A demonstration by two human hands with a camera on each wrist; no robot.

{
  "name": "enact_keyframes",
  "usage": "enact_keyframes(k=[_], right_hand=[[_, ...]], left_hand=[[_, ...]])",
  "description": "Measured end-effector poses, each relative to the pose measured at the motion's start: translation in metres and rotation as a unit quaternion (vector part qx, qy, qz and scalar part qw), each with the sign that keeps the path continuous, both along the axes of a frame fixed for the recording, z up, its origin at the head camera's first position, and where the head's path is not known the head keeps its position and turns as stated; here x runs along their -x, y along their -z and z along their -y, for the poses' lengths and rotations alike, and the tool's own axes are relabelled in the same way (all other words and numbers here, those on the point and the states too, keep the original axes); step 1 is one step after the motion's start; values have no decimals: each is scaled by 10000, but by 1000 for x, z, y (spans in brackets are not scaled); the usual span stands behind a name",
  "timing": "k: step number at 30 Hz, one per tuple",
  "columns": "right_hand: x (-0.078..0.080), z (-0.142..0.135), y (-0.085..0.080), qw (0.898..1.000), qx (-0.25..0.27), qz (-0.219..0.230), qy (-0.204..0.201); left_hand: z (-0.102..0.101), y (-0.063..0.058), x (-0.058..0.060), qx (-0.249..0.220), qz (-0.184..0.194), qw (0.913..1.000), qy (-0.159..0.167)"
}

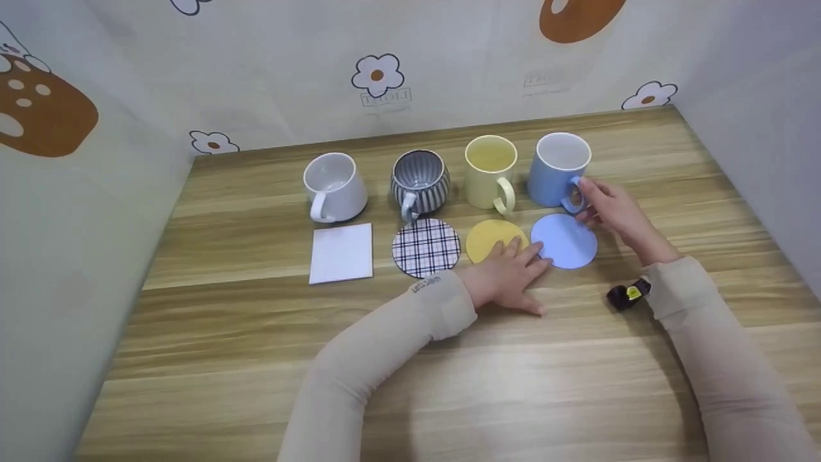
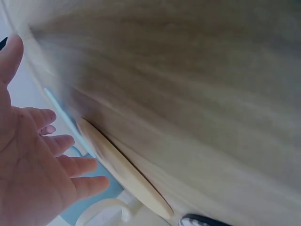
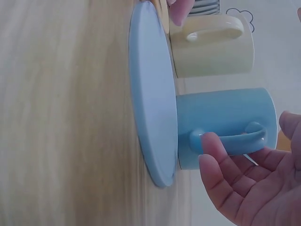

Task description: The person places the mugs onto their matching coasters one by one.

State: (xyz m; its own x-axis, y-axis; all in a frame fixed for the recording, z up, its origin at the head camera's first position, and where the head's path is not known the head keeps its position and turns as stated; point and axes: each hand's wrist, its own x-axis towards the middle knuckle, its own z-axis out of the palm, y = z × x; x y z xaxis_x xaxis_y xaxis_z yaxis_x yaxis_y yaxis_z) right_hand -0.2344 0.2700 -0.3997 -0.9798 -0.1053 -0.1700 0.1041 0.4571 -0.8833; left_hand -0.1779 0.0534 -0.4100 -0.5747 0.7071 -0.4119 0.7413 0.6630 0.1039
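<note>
A blue mug (image 1: 550, 179) stands at the right end of a row of mugs. My right hand (image 1: 612, 208) is at its handle (image 3: 237, 142), fingers curled about the loop and the thumb near its top. In front of this mug lies a round blue coaster (image 1: 564, 241). My left hand (image 1: 513, 276) is spread low over the front of a round yellow coaster (image 1: 487, 239), its fingertips at the left edge of the blue coaster. Behind the yellow coaster stands a pale yellow mug (image 1: 482, 183), handle toward me.
Left of these stand a striped grey mug (image 1: 420, 189) behind a plaid round coaster (image 1: 426, 247) and a white mug (image 1: 343, 192) behind a white square coaster (image 1: 341, 253). A small black object (image 1: 628, 294) is by my right cuff. A flower-patterned wall covering (image 1: 288, 77) stands behind.
</note>
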Motion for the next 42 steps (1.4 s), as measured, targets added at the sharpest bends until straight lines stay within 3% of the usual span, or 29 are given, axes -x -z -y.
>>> enact_keyframes(k=[6, 13, 25, 29, 34, 39, 42], right_hand=[[1, 3, 2, 9990, 421, 131, -8], [4, 2, 6, 9988, 460, 136, -97], [6, 1, 10, 9947, 965, 347, -81], [9, 0, 9, 9911, 1168, 629, -102], [11, 3, 6, 9771, 1723, 1231, 207], [11, 12, 6, 9494, 2652, 1565, 622], [10, 16, 8, 9382, 2961, 1589, 825]], left_hand=[[-5, 4, 1, 193, -100, 9998, -26], [-7, 5, 0, 256, -243, 9994, -41], [-9, 3, 2, 104, -54, 9999, -111], [-8, 2, 3, 76, -17, 9999, -142], [-8, 1, 3, 10, 13, 9998, -185], [-6, -1, 2, 37, 79, 9997, -216], [-6, -1, 1, 65, 83, 9997, -207]])
